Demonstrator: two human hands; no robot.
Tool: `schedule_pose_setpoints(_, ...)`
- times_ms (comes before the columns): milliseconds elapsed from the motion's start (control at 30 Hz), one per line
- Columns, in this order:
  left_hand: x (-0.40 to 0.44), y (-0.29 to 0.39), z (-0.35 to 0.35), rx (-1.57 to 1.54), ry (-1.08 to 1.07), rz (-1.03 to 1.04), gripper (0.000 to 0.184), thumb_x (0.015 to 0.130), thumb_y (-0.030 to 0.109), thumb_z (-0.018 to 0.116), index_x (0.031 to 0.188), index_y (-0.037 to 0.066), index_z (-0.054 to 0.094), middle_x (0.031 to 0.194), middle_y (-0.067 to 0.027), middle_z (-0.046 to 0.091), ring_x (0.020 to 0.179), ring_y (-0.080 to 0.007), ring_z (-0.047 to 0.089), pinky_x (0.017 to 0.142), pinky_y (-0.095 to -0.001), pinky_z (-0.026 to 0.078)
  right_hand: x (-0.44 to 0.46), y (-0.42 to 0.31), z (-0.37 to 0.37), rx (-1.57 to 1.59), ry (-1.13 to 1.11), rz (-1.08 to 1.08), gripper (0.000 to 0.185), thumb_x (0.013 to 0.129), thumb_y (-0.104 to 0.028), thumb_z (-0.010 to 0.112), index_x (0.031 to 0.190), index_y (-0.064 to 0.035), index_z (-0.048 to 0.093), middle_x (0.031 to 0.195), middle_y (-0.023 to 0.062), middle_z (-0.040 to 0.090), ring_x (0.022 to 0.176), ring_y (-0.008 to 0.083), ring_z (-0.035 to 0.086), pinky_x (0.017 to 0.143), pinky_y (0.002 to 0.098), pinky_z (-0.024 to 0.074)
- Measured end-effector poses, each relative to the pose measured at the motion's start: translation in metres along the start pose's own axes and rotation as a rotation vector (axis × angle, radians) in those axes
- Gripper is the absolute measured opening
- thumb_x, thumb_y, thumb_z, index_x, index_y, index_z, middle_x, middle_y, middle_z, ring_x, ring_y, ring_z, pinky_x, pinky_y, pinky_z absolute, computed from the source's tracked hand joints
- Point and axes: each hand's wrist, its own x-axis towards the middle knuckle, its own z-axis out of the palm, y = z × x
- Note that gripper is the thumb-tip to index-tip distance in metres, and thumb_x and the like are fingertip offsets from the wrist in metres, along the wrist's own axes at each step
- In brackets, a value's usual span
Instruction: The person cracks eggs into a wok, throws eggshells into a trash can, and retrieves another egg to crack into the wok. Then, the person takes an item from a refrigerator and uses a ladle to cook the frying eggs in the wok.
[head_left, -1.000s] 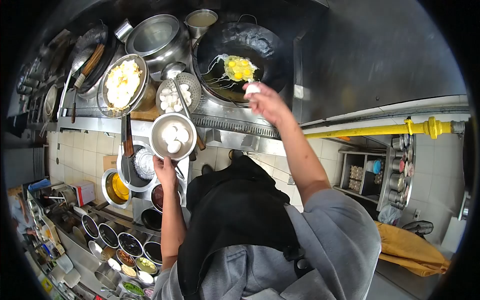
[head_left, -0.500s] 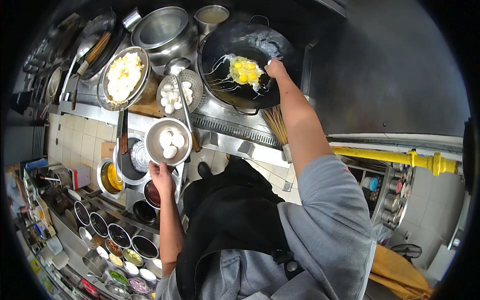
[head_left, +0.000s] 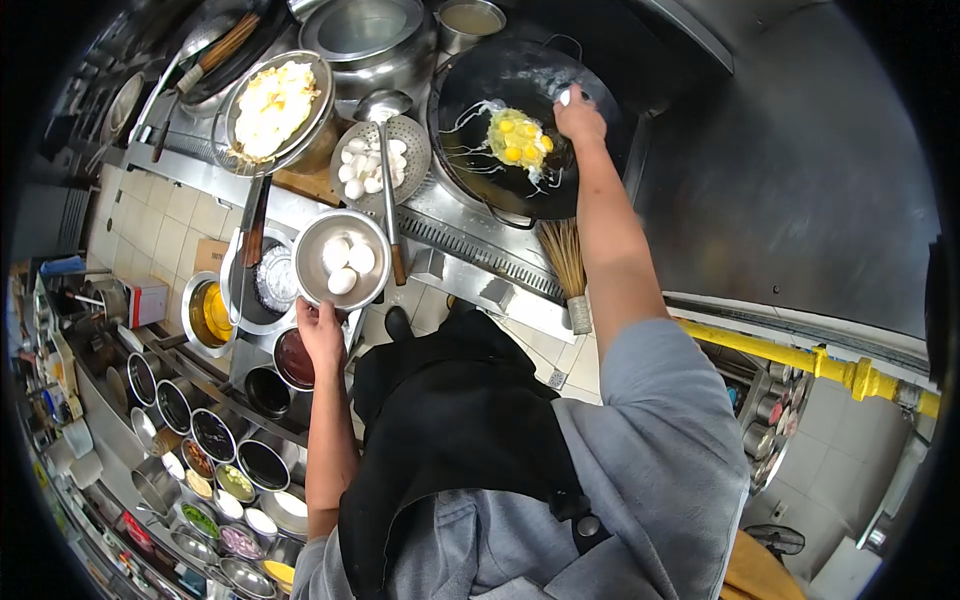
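Note:
My left hand (head_left: 322, 338) grips the near rim of a steel bowl (head_left: 309, 247), which holds three whole white eggs (head_left: 342, 281). My right hand (head_left: 581, 118) is closed over the right side of a black wok (head_left: 470, 92), with a white eggshell (head_left: 565, 97) showing at its fingertips. Several raw yolks with whites (head_left: 514, 140) lie in the wok, and streaks of white trail out from them. Beside the wok, a perforated strainer (head_left: 418, 160) holds more white eggs (head_left: 360, 170), with a ladle (head_left: 390, 190) lying across it.
Cooked egg (head_left: 273, 108) fills a mesh strainer (head_left: 322, 75) on a pot at the back left. A bamboo brush (head_left: 565, 262) stands against the stove edge. Yellow pipe (head_left: 770, 345) runs along the right. Several sauce containers (head_left: 213, 435) line the lower left.
Another yolk shows in the wok. My right hand has moved up and away from the yolks, over the wok's far right side. My left hand still holds the bowl; the whole view has shifted.

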Motion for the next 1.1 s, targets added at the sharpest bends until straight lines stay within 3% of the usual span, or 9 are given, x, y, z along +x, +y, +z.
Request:
schedule_pose_setpoints(167,0.008,-0.014,-0.019,0.098,-0.043,0.032,0.023,0.093,-0.001,0.050,0.116,0.000,0.047,0.104,-0.0122,0.064,0.085,-0.0180,0.065,0.073,-0.0310,0.056,-0.078,-0.081,-0.071,0.268,0.234,-0.263,0.045,0.089,-0.033,0.064,0.127,-0.0138,0.049,0.119,0.0261,0.058,0.106,0.0457,0.061,0.089,0.0494,0.0506)
schedule_pose_setpoints(233,0.010,-0.019,-0.024,0.050,-0.046,0.030,0.023,0.093,-0.001,0.049,0.116,0.001,0.047,0.103,-0.0117,0.064,0.083,-0.0172,0.065,0.071,-0.0310,0.057,-0.106,-0.125,-0.066,0.505,0.155,-0.744,0.043,0.085,-0.027,0.070,0.122,-0.0123,0.054,0.114,0.0265,0.059,0.105,0.0438,0.061,0.090,0.0477,0.0501)
schedule_pose_setpoints(433,0.010,-0.007,-0.034,0.095,-0.068,0.005,0.023,0.094,0.000,0.048,0.117,-0.003,0.048,0.108,-0.0156,0.064,0.089,-0.0204,0.068,0.074,-0.0345,0.060,-0.127,-0.254,0.046,0.249,-0.331,-0.948,0.045,0.080,-0.026,0.076,0.119,-0.0102,0.061,0.116,0.0242,0.062,0.110,0.0403,0.060,0.094,0.0436,0.0492)
schedule_pose_setpoints(567,0.009,0.007,-0.040,0.245,-0.077,0.026,0.025,0.093,0.002,0.050,0.117,-0.005,0.048,0.106,-0.0163,0.065,0.088,-0.0198,0.067,0.075,-0.0323,0.058,-0.134,-0.281,0.081,0.283,-0.389,-0.999,0.045,0.081,-0.030,0.076,0.118,-0.0088,0.061,0.116,0.0245,0.063,0.108,0.0405,0.061,0.093,0.0459,0.0489)
schedule_pose_setpoints(600,0.010,0.003,-0.039,0.194,-0.026,0.030,0.019,0.091,0.002,0.054,0.108,-0.004,0.051,0.091,-0.0105,0.064,0.074,-0.0134,0.061,0.064,-0.0284,0.052,-0.141,-0.283,0.079,0.273,-0.292,-0.921,0.044,0.082,-0.031,0.074,0.117,-0.0082,0.061,0.115,0.0246,0.064,0.108,0.0400,0.061,0.093,0.0457,0.0489)
schedule_pose_setpoints(700,0.019,-0.001,-0.040,0.111,-0.047,0.025,0.016,0.090,0.002,0.056,0.105,-0.004,0.051,0.090,-0.0107,0.063,0.075,-0.0137,0.061,0.065,-0.0291,0.053,-0.162,-0.287,0.053,0.314,-0.111,-0.836,0.042,0.086,-0.034,0.071,0.118,-0.0092,0.063,0.114,0.0204,0.066,0.105,0.0371,0.064,0.091,0.0438,0.0507)
schedule_pose_setpoints(767,0.030,-0.011,-0.047,0.154,-0.083,0.092,0.017,0.091,0.001,0.055,0.106,-0.005,0.051,0.093,-0.0115,0.063,0.079,-0.0143,0.062,0.068,-0.0298,0.054,-0.198,-0.279,0.018,0.551,-0.401,-0.952,0.039,0.086,-0.033,0.071,0.118,-0.0117,0.066,0.109,0.0162,0.070,0.097,0.0365,0.068,0.087,0.0439,0.0543)
schedule_pose_setpoints(900,0.032,0.001,-0.028,0.148,-0.094,0.081,0.015,0.090,0.001,0.056,0.104,-0.004,0.052,0.093,-0.0121,0.064,0.081,-0.0141,0.061,0.070,-0.0304,0.054,-0.307,-0.236,0.006,0.057,-0.271,-1.092,0.038,0.082,-0.036,0.073,0.109,-0.0103,0.068,0.089,0.0119,0.072,0.085,0.0309,0.071,0.075,0.0437,0.0571)
schedule_pose_setpoints(1100,0.040,-0.010,-0.011,0.222,-0.209,0.129,0.010,0.088,0.001,0.057,0.095,-0.002,0.052,0.082,-0.0067,0.059,0.072,-0.0106,0.055,0.065,-0.0261,0.049,-0.334,-0.206,0.037,0.105,-0.187,-0.775,0.043,0.077,-0.026,0.073,0.112,-0.0053,0.064,0.101,0.0155,0.068,0.087,0.0343,0.071,0.075,0.0430,0.0570)
